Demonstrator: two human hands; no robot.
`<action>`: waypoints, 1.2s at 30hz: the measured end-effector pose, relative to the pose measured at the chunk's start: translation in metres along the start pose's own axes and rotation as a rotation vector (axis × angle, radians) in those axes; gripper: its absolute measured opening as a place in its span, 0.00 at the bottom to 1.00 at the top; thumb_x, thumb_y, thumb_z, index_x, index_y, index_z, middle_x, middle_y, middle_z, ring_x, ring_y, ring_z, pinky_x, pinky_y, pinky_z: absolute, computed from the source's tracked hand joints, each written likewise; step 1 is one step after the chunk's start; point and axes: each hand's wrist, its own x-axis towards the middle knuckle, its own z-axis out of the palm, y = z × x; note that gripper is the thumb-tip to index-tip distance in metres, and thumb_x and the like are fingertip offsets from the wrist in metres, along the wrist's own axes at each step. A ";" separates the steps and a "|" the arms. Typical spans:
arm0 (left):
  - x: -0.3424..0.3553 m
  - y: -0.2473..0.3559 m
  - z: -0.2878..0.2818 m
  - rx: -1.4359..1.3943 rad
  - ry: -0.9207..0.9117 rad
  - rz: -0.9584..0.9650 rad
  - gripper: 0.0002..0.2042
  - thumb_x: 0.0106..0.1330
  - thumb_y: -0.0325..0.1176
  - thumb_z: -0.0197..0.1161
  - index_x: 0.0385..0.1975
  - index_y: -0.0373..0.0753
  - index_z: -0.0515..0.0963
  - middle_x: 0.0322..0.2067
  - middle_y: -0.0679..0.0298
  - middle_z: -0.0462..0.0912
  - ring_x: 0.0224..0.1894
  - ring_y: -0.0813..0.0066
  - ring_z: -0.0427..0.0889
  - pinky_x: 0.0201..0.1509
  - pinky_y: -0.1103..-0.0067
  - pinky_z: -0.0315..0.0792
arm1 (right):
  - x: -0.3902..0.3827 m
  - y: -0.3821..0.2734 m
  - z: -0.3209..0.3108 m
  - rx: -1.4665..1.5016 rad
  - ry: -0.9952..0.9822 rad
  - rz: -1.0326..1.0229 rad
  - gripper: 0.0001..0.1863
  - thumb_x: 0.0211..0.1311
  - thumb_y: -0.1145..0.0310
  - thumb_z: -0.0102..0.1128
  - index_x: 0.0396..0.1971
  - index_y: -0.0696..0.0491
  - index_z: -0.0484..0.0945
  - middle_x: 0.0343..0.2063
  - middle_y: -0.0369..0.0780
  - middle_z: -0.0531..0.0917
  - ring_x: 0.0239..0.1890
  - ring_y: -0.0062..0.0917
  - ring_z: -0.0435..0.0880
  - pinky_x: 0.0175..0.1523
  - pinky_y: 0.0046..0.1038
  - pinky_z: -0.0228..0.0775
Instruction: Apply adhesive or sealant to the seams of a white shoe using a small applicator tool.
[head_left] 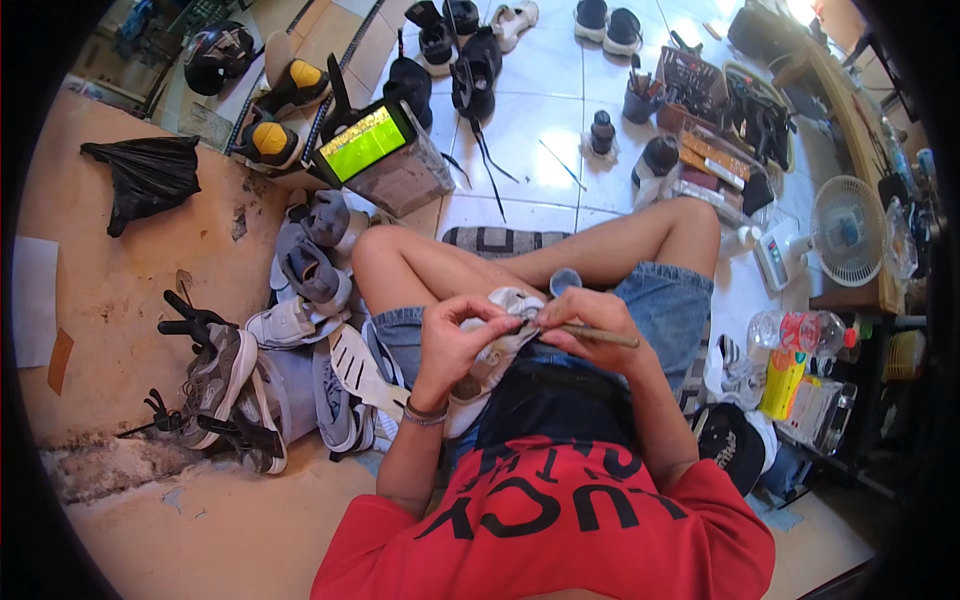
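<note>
A white shoe (492,366) lies in my lap between my two hands. My left hand (452,338) pinches the shoe's upper near its opening. In my right hand (596,318) is a slim tool with a wooden handle (618,337); its handle points right, and its working end is hidden by my fingers at the shoe. The fingertips of both hands nearly meet there. Just beyond my right hand a small grey cup (565,279) sits by my crossed legs.
Several shoes are heaped at my left (315,265), some held by black clamps (190,318). A phone (366,143) leans on a box ahead. On the right are a fan (848,230), a plastic bottle (797,331) and a tool basket (692,82). More shoes stand ahead on white tiles (545,110).
</note>
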 end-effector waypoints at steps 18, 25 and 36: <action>0.016 0.087 -0.008 0.314 0.270 0.533 0.15 0.72 0.30 0.58 0.20 0.33 0.77 0.22 0.60 0.81 0.30 0.70 0.81 0.37 0.75 0.74 | -0.029 0.026 -0.035 0.419 0.512 0.177 0.10 0.75 0.70 0.52 0.46 0.62 0.76 0.34 0.48 0.86 0.30 0.25 0.85 0.35 0.23 0.79; 0.007 0.178 0.046 0.225 -0.119 1.211 0.27 0.77 0.51 0.48 0.17 0.39 0.63 0.19 0.64 0.78 0.24 0.61 0.79 0.33 0.61 0.71 | -0.028 0.064 0.023 0.024 0.258 0.515 0.17 0.68 0.60 0.65 0.45 0.58 0.78 0.30 0.43 0.86 0.29 0.26 0.85 0.36 0.28 0.77; -0.025 0.196 0.048 0.363 -0.081 1.171 0.11 0.74 0.45 0.58 0.34 0.46 0.73 0.28 0.69 0.82 0.26 0.62 0.80 0.33 0.63 0.72 | -0.026 0.063 0.051 -0.192 -0.022 0.432 0.23 0.47 0.61 0.77 0.39 0.56 0.77 0.36 0.47 0.80 0.40 0.40 0.82 0.47 0.36 0.74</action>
